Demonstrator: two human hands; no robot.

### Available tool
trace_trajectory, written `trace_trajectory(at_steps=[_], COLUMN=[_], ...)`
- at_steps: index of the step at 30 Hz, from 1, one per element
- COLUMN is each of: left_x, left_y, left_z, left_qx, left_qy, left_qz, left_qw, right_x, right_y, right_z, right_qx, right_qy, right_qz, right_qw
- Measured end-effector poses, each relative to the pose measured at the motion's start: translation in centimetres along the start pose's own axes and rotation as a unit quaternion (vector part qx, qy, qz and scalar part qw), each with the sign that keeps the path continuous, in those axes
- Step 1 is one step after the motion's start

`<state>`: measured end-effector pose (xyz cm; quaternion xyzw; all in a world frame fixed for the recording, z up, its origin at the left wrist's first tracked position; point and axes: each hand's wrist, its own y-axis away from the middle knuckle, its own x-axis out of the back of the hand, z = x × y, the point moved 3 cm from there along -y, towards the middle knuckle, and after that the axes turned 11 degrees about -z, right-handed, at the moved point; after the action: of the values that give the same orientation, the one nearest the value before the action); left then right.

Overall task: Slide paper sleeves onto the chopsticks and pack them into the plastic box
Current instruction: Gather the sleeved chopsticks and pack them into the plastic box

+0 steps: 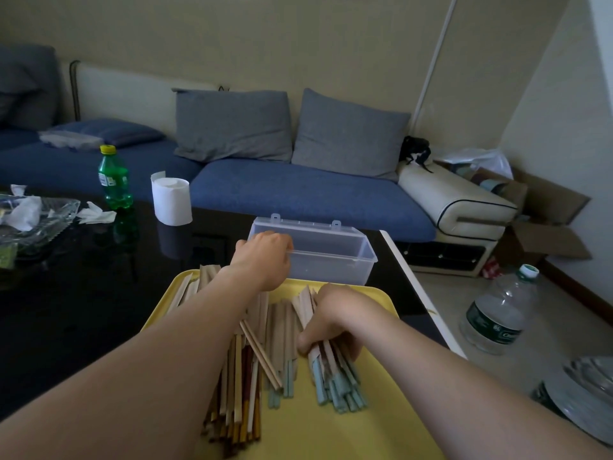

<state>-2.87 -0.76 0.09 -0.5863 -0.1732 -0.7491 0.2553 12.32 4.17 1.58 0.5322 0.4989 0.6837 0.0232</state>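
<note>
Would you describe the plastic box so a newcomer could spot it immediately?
On the black table, just beyond the yellow tray, sits the plastic box. The left hand grips its near rim. Only it there is clear, rectangular and lidded.

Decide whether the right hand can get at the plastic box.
Probably yes: the plastic box stands open beyond the right hand gripping chopsticks, nothing between; the left hand grips only its left corner.

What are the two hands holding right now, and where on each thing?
The left hand grips the clear plastic box by the left end of its near rim. The right hand grips a bundle of sleeved chopsticks around its middle.
</note>
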Motion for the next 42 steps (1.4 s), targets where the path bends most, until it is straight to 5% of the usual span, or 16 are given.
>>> trace_trajectory(at_steps=[6, 11, 15, 21, 27, 30, 35, 42], left_x=[-0.1, 0.2, 0.6, 1.0, 0.9, 0.5, 0.5, 0.1], left_y=[0.1, 0.0, 0.0, -0.5, -1.4, -1.9, -2.4, -2.9], left_z=[-0.1, -0.5, -0.7, -1.2, -1.4, -1.8, -2.9, -3.5], left_qx=[0.007, 0.021, 0.03, 0.066, 0.092, 0.073, 0.033, -0.002], left_qy=[0.02, 0.072, 0.121, 0.1, 0.14, 0.213, 0.277, 0.256], left_qz=[0.003, 0.039, 0.066, 0.108, 0.114, 0.099, 0.128, 0.11], left_qw=[1.0, 0.996, 0.99, 0.987, 0.979, 0.969, 0.952, 0.96], right_x=[-0.4, 0.5, 1.9, 4.1, 8.6, 10.2, 10.7, 11.0], right_y=[-1.1, -1.4, -0.9, -0.2, -0.2, -0.9, -5.3, -9.7], right_z=[0.3, 1.7, 3.2, 2.5, -0.2, -2.2, -4.1, -3.4], right_qx=[-0.012, 0.006, 0.083, 0.217, 0.276, 0.31, 0.283, 0.217], right_qy=[0.08, 0.022, -0.115, -0.304, -0.154, -0.042, 0.121, 0.076], right_qz=[0.07, 0.1, 0.122, 0.187, 0.406, 0.443, 0.409, 0.269], right_qw=[0.994, 0.995, 0.982, 0.909, 0.857, 0.84, 0.859, 0.935])
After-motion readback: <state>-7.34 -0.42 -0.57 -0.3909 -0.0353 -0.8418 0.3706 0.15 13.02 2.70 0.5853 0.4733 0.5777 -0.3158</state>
